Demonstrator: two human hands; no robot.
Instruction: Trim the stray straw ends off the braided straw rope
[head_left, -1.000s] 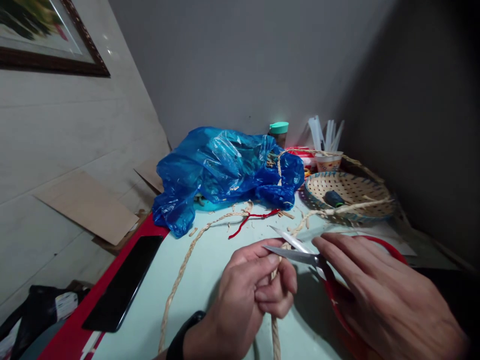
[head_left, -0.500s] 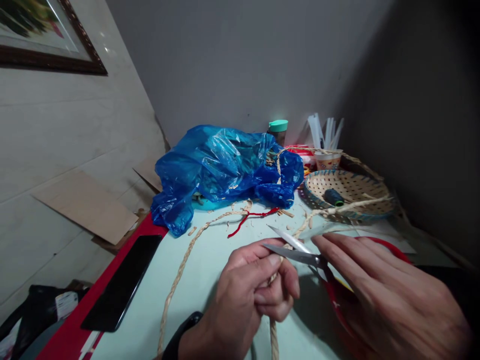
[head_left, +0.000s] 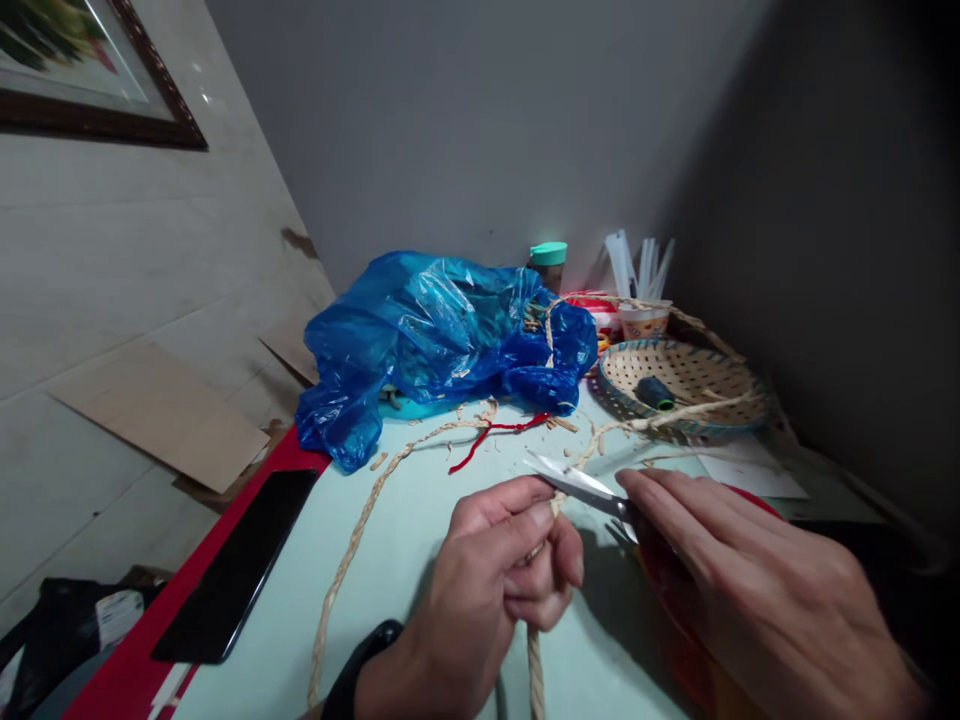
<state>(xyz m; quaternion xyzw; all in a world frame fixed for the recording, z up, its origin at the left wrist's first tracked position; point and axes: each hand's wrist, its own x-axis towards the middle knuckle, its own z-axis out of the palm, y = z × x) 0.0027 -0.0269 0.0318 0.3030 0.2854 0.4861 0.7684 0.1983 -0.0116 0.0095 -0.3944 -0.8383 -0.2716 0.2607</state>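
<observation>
My left hand [head_left: 499, 580] is closed on a braided straw rope [head_left: 535, 670], pinching it between thumb and fingers. One length of the rope hangs below the fist, and another runs on past the fingertips toward a woven basket. In my right hand [head_left: 765, 570] is a pair of scissors [head_left: 589, 490] with red handles, mostly covered by the palm and fingers. The blades lie nearly together, right at the rope beside my left fingertips. A red string [head_left: 491, 440] is at the rope's far bend on the table.
Behind stands a blue plastic bag [head_left: 442, 320]. At the right back are the woven basket [head_left: 697, 385] with a dark thread spool [head_left: 655, 392] and a cup [head_left: 645, 320] of pale strips. A black phone [head_left: 240, 560] lies along the left table edge. Straw scraps dot the table.
The scissor blades have gone from spread apart to nearly closed at the rope. My left hand keeps its hold, and the whole view has shifted slightly.
</observation>
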